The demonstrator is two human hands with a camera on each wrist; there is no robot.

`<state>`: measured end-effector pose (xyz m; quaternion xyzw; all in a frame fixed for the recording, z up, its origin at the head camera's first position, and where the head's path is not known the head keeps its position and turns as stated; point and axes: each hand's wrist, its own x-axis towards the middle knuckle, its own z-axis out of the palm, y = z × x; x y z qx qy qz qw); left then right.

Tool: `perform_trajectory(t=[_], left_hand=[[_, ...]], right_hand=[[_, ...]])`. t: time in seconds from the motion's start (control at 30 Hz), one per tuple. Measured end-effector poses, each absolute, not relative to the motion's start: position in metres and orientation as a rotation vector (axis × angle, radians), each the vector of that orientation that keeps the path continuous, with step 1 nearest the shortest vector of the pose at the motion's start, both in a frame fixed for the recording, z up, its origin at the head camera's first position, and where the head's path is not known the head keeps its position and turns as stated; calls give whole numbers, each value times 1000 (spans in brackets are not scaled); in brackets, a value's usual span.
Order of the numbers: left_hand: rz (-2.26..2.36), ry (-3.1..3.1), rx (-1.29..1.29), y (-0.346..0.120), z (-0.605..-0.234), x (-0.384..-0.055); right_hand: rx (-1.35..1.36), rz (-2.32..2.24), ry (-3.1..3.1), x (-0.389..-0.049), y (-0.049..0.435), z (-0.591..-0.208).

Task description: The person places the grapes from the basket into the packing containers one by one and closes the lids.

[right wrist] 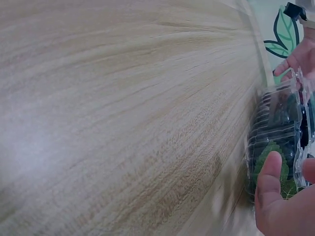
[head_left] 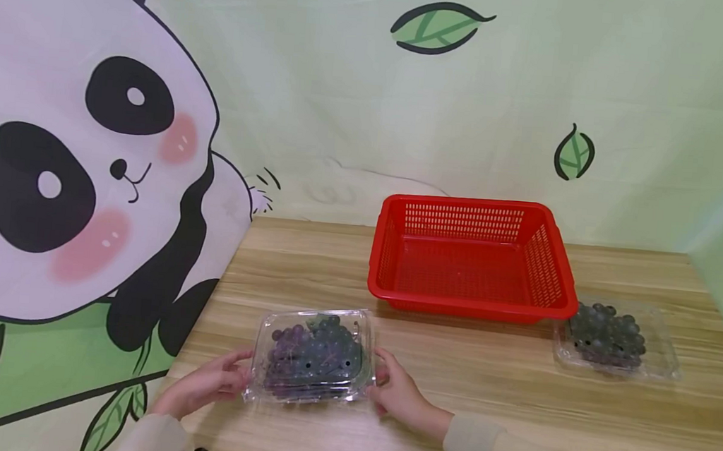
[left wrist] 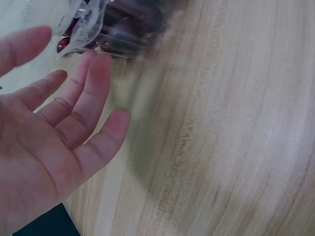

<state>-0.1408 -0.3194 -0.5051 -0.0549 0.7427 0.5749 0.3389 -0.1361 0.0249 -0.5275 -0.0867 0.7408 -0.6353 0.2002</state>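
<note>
A clear plastic clamshell box of dark grapes (head_left: 316, 356) is between my two hands on the near left of the table. At its left end is my left hand (head_left: 212, 381), with the fingers extended and spread in the left wrist view; its fingertips come close to the box's lower edge. Against the right end, my right hand (head_left: 402, 398) has a finger and the thumb apart at the box's side. A green leaf (right wrist: 269, 156) shows through the plastic there. Whether the box bears fully on the table, I cannot tell.
A red perforated plastic basket (head_left: 469, 269) stands at the back of the wooden table (head_left: 484, 362). To its right lies a second clear box of dark grapes (head_left: 610, 337), partly behind the basket's corner. A printed panda cloth (head_left: 320, 109) hangs behind the table and along its left.
</note>
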Motion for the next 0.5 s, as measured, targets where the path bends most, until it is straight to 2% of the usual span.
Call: perform_trajectory(t=[0.5], left_hand=[[1494, 1839, -104, -315, -505, -137]], right_hand=[[-261, -1809, 2087, -135, 21, -526]])
